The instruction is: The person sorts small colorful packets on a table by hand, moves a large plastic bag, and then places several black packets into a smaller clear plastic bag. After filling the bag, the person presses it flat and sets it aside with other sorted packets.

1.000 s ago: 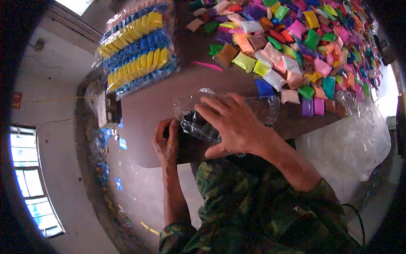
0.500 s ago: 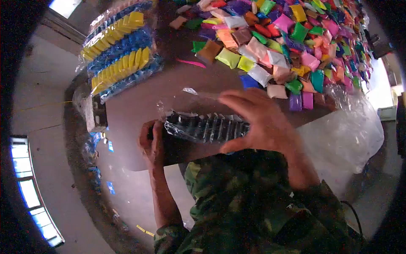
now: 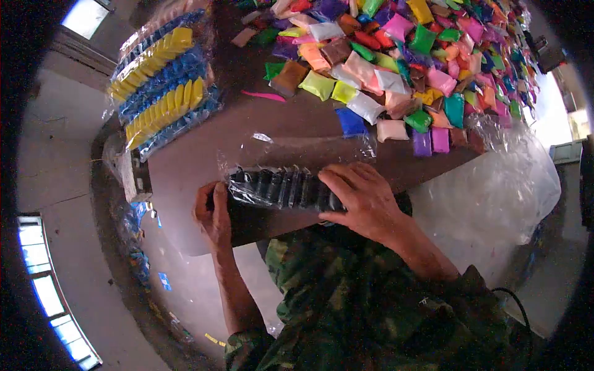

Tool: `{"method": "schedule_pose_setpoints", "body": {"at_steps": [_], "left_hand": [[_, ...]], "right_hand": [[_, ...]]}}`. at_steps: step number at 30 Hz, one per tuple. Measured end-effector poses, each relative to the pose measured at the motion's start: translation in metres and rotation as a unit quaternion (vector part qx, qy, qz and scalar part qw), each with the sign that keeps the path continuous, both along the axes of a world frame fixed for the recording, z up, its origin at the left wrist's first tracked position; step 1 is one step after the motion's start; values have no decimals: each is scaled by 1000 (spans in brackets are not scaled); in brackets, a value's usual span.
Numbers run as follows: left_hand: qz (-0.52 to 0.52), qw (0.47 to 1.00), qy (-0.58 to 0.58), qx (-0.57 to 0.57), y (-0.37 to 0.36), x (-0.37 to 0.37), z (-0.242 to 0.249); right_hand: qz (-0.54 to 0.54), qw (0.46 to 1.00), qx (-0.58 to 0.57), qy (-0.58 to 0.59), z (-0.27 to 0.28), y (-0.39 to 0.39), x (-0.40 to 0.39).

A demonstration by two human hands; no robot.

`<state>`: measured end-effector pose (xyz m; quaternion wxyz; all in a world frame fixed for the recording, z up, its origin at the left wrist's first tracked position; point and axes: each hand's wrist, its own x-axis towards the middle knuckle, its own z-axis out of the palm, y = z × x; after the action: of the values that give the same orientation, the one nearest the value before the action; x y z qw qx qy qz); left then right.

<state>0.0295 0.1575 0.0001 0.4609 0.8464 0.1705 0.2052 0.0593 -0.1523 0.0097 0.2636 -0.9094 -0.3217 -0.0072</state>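
Note:
A row of black packets [image 3: 278, 187] lies in a clear plastic bag near the table's front edge, in the head view. My right hand [image 3: 365, 201] closes over the right end of the row, fingers on top and thumb at the near side. At the opposite end, my left hand [image 3: 212, 213] has its fingers curled and its thumb pressed against the bag's left edge. Loose clear film [image 3: 309, 148] spreads over the tabletop just beyond the packets. A pink plastic strip [image 3: 263, 96] lies farther back.
Stacked bags of yellow and blue packets [image 3: 164, 111] stand at the back left of the brown table [image 3: 185, 167]. A large heap of small coloured packets [image 3: 396, 80] covers the back right. A big clear plastic bag [image 3: 495, 191] hangs at the right edge.
My right hand was spread wide beside the row; now its fingers have closed over the right end. The left hand stays at the left end. The view has shifted slightly.

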Motion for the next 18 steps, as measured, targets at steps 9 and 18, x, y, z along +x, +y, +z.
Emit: {"method": "schedule_pose_setpoints", "body": {"at_steps": [9,18], "left_hand": [[5,1000,-19,10,13,0,-21],[2,1000,-10,-28,14,-2,-9]], "right_hand": [[42,998,10,-55,31,20,15],[80,995,22,-58,16,31,18]]}}
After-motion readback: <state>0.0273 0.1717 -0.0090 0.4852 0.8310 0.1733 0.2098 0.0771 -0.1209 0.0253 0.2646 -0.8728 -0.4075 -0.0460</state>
